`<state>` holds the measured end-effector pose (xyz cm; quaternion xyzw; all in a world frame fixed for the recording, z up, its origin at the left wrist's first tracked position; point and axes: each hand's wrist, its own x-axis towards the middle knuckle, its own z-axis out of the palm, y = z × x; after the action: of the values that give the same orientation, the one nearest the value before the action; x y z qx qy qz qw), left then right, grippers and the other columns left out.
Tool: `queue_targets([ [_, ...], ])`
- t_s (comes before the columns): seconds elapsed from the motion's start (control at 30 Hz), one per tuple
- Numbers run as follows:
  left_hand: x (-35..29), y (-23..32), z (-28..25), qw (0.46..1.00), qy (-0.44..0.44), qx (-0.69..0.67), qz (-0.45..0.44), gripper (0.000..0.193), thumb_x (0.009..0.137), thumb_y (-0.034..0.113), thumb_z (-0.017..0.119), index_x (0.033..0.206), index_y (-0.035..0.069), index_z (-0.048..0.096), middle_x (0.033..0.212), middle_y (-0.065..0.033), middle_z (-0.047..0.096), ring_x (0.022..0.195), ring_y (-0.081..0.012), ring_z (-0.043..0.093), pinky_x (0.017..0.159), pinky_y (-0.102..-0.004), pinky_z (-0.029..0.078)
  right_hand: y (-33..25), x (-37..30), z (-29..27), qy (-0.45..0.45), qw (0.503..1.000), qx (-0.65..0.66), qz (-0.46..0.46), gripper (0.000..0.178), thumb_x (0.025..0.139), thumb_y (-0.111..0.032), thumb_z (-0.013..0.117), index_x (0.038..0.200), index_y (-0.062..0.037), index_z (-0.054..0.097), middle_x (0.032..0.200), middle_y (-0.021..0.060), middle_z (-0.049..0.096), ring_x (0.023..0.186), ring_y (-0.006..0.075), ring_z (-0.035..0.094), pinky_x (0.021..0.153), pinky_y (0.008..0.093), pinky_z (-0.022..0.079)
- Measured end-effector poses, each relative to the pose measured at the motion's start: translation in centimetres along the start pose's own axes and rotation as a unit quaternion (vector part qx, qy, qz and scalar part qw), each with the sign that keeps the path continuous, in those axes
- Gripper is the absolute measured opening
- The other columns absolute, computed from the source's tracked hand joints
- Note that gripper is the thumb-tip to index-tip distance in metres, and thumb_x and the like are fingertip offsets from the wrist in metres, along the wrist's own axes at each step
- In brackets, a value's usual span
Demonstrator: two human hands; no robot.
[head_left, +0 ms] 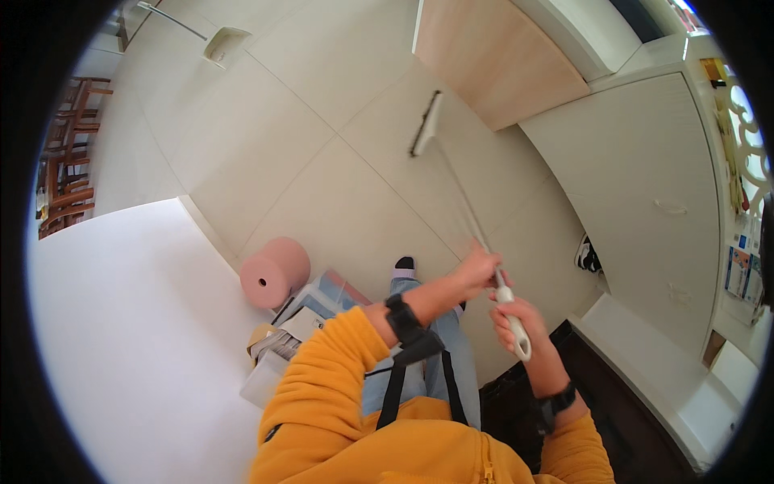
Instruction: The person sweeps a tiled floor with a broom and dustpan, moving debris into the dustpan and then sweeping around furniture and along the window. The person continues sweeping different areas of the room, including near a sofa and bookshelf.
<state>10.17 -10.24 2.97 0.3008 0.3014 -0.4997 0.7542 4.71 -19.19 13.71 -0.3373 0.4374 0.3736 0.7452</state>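
Note:
Both my hands grip one long-handled broom [429,129], which has a white head with a dark edge and a thin grey pole. My left hand [480,268] is wrapped round the pole just above the white grip. Lower down, my right hand [518,319] closes on the white handle, whose looped end sticks out below the fingers. The pole slants away from me, and the broom head rests on or just over the tiled floor [347,194], near a wooden panel. Motion slightly blurs the pole and my left hand.
A long-handled dustpan [226,46] lies at the far left. A pink roll [276,270] and plastic boxes [322,298] stand by the white surface [129,323] on my left. White cabinets [645,185] line the right, with a shoe [587,254] beneath. Wooden chairs [72,153] are far left.

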Motion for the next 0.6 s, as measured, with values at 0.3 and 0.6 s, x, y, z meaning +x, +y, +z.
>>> queue_targets([
  [0.3, 5.9, -2.0, 2.6, 0.988, -0.146, -0.035, 0.037, 0.012, 0.066, 0.006, 0.049, 0.075, 0.004, 0.041, 0.065, -0.0054, 0.044, 0.060, -0.0141, 0.047, 0.053, -0.0272, 0.042, -5.6, 2.8, -1.1, 0.072, 0.995, -0.053, -0.054, 0.008, 0.072, -0.013, 0.047, 0.068, -0.0060, 0.044, 0.050, 0.0027, 0.045, 0.038, 0.0101, 0.044, 0.031, 0.0221, 0.037],
  [0.6, 1.5, 11.2, -7.4, 0.979, -0.114, 0.067, 0.156, 0.010, 0.066, 0.011, 0.045, 0.069, 0.002, 0.046, 0.067, -0.0037, 0.047, 0.058, -0.0111, 0.047, 0.050, -0.0214, 0.039, -7.4, 11.7, 10.1, -0.044, 0.995, -0.061, -0.068, 0.009, 0.070, -0.009, 0.048, 0.066, -0.0037, 0.043, 0.054, 0.0036, 0.046, 0.041, 0.0124, 0.047, 0.034, 0.0223, 0.037],
])
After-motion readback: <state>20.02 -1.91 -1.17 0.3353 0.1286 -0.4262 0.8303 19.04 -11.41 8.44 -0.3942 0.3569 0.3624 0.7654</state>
